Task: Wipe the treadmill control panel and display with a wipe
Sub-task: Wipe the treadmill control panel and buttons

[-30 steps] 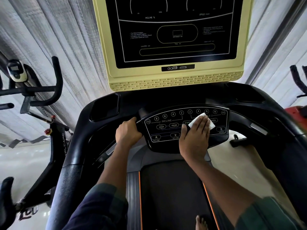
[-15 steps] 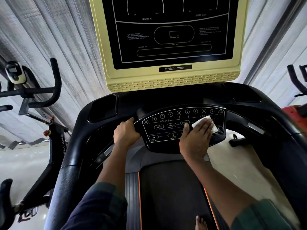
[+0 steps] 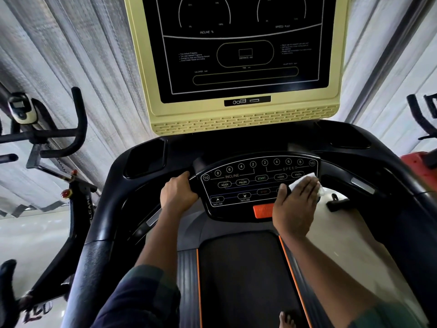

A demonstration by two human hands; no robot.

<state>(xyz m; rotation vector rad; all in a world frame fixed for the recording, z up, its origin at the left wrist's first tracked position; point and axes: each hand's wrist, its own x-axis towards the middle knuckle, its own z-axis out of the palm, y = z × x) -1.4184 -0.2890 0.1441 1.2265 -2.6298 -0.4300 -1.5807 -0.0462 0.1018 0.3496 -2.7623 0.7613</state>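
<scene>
Standing on a treadmill belt (image 3: 243, 275), a person leans toward the black control panel (image 3: 238, 185) with both bare arms out. Right hand (image 3: 294, 204) lies flat, palm down, fingers straight and close together, pressing a white wipe (image 3: 303, 182) against the right end of the panel. Only the wipe's far edge shows, poking out past the fingertips, just under the button marked PROG and beside the panel's right rim. The heel of this hand covers part of an orange tab (image 3: 262, 211) at the panel's lower edge.

Left hand (image 3: 177, 195) is curled closed around the black grip just left of the panel, knuckles up, thumb hidden.

Panel buttons read MODE, PAUSE, START and HOME, with numbered rows for INCLINE and SPEED arcing above them. Above the panel rises the display (image 3: 236, 50), a dark screen in a pale yellow frame, well apart from both hands. It shows faint dial outlines and small text.

An exercise bike (image 3: 71, 147) stands to the left, beside the treadmill. Pale vertical blinds (image 3: 78, 67) fill the background behind everything.
</scene>
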